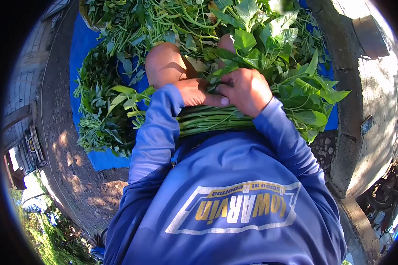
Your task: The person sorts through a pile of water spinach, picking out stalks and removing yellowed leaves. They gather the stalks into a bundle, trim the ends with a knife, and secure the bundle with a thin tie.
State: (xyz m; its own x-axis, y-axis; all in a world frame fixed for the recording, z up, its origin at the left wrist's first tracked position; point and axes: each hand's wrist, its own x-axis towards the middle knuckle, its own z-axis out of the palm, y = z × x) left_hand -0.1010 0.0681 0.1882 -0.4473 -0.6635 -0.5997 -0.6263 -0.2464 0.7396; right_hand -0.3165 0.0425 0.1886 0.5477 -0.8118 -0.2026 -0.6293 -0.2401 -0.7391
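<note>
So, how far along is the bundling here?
Probably partway. The greens heaped at the left of the blue tarp look gathered already. In hand: long stems lined up side by side, left hand and right hand meeting at their upper edge. To go: the tangled pile up ahead looks unsorted.

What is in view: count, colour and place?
Stem bundle: one, green, across the lap
Loose greens: one heap, green, beyond the knees
Leafy bunches: uncountable, dark green, left
Tarp: one, blue, under the greens
Ground: one, brown, left
Concrete: one, grey, right
Foliage: uncountable, green, bottom left
Clutter: uncountable, dark, far right
Shirt: one, blue, lettered, bottom centre
Knees: two, bare, beyond the bundle
Left hand: one, blue-sleeved, over the bundle
Right hand: one, blue-sleeved, beside the left
</note>
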